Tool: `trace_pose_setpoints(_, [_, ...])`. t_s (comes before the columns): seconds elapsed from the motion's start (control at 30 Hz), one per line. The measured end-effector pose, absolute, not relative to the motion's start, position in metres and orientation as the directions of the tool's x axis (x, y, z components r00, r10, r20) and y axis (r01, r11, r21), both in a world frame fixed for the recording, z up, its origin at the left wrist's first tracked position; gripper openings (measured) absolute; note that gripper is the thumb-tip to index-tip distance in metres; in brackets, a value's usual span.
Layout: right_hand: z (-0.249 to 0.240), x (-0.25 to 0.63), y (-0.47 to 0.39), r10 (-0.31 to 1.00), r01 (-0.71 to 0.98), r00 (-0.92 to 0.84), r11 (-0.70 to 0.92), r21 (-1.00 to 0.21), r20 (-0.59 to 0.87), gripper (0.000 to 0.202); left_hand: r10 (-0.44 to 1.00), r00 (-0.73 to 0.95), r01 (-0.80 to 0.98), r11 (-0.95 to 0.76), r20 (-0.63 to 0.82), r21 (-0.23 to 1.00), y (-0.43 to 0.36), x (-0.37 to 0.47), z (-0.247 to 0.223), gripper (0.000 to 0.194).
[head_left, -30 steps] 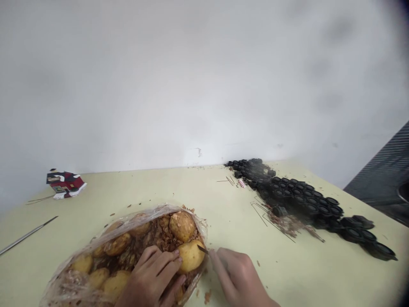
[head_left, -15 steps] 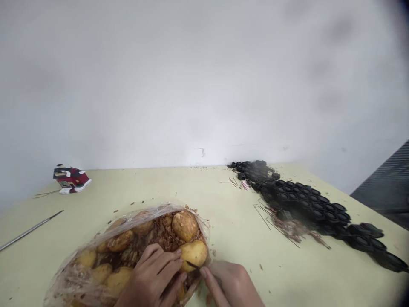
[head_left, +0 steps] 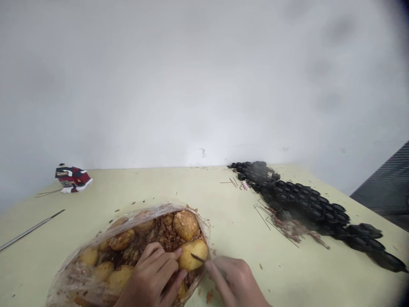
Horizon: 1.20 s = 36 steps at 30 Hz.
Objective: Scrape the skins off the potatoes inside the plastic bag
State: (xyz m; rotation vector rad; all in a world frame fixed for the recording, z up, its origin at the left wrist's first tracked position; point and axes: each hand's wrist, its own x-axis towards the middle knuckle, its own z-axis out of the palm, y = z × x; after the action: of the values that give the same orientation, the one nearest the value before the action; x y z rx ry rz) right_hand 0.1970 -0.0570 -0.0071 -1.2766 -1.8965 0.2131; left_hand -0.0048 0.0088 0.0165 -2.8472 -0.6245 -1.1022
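A clear plastic bag [head_left: 159,209] lies open before me, filled with several potatoes [head_left: 119,277] and brown peel scraps [head_left: 164,236]. At its right side my left hand [head_left: 156,273] grips a pale yellow potato [head_left: 193,255] between fingertips and thumb. My right hand [head_left: 234,279], blurred by motion, pinches a small knife [head_left: 197,257]; its thin dark blade crosses the potato's face, while the handle is hidden in my fingers. Another potato [head_left: 185,224], flecked with peel, sits just beyond the gripped one.
Black plastic pots [head_left: 306,200] stretch across the table's right side, with thin wires [head_left: 271,219] beside them. A red toy house [head_left: 73,179] stands at the back left. Nearer lies a thin metal rod [head_left: 32,229]. The wall [head_left: 198,85] bounds the table's back.
The knife blade has shifted up the potato's face, and my right hand has moved slightly right. My left hand keeps its grip on the potato.
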Motion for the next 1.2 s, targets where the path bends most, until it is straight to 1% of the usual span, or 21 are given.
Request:
trace_pose_setpoints(0.1, [-0.007, 0.1949, -0.0576, 0.826, 0.679, -0.193, 0.502, -0.536, 0.53, 0.049, 0.352, 0.672, 0.374, -0.921, 0.651, 0.112, 0.0084, -0.0046, 0.0173, 0.017])
trace_pose_setpoints(0.17, [-0.0079, 0.1942, -0.0575, 0.816, 0.732, -0.151, 0.471, -0.493, 0.557, 0.049, 0.357, 0.668, 0.376, -0.919, 0.653, 0.117, 0.0086, -0.0046, 0.0168, 0.017])
trace_pose_setpoints(0.23, [-0.0085, 0.1943, -0.0571, 0.817, 0.76, -0.113, 0.438, -0.481, 0.565, 0.048, 0.361, 0.666, 0.378, -0.918, 0.653, 0.122, 0.0089, -0.0047, 0.016, 0.017])
trace_pose_setpoints(0.4, [-0.0073, 0.195, -0.0554, 0.841, 0.687, -0.157, 0.47, -0.554, 0.518, 0.048, 0.356, 0.669, 0.372, -0.921, 0.653, 0.121, 0.0088, -0.0048, 0.0166, 0.018])
trace_pose_setpoints(0.53, [-0.0052, 0.1973, -0.0546, 0.843, 0.725, -0.046, 0.397, -0.563, 0.535, 0.045, 0.348, 0.663, 0.374, -0.921, 0.663, 0.109, 0.008, -0.0051, 0.0173, 0.017])
trace_pose_setpoints(0.7, [-0.0044, 0.1961, -0.0558, 0.88, 0.644, -0.099, 0.412, -0.645, 0.464, 0.047, 0.337, 0.66, 0.366, -0.925, 0.671, 0.105, 0.0073, -0.006, 0.014, 0.017])
trace_pose_setpoints(0.77, [-0.0046, 0.1954, -0.0554, 0.887, 0.658, -0.056, 0.378, -0.652, 0.458, 0.046, 0.336, 0.654, 0.367, -0.924, 0.677, 0.104, 0.0071, -0.0062, 0.0133, 0.018])
trace_pose_setpoints(0.87, [-0.0053, 0.1953, -0.0536, 0.896, 0.646, -0.013, 0.346, -0.681, 0.443, 0.044, 0.314, 0.668, 0.367, -0.928, 0.675, 0.068, 0.0071, -0.0066, 0.0145, 0.017])
trace_pose_setpoints(0.93, [-0.0066, 0.195, -0.0526, 0.897, 0.626, -0.048, 0.369, -0.687, 0.439, 0.045, 0.292, 0.692, 0.362, -0.932, 0.66, 0.033, 0.0072, -0.0071, 0.0159, 0.015])
trace_pose_setpoints(1.0, [-0.0086, 0.1945, -0.0521, 0.888, 0.632, -0.076, 0.395, -0.667, 0.454, 0.045, 0.281, 0.698, 0.363, -0.932, 0.659, 0.013, 0.0073, -0.0079, 0.0165, 0.013])
trace_pose_setpoints(1.1, [-0.0114, 0.195, -0.0526, 0.876, 0.667, -0.033, 0.378, -0.642, 0.481, 0.044, 0.288, 0.7, 0.375, -0.927, 0.654, 0.007, 0.0075, -0.0094, 0.0151, 0.014])
trace_pose_setpoints(1.2, [-0.0125, 0.1969, -0.0535, 0.9, 0.644, -0.051, 0.361, -0.675, 0.433, 0.046, 0.306, 0.698, 0.384, -0.923, 0.647, 0.023, 0.008, -0.0105, 0.0125, 0.016])
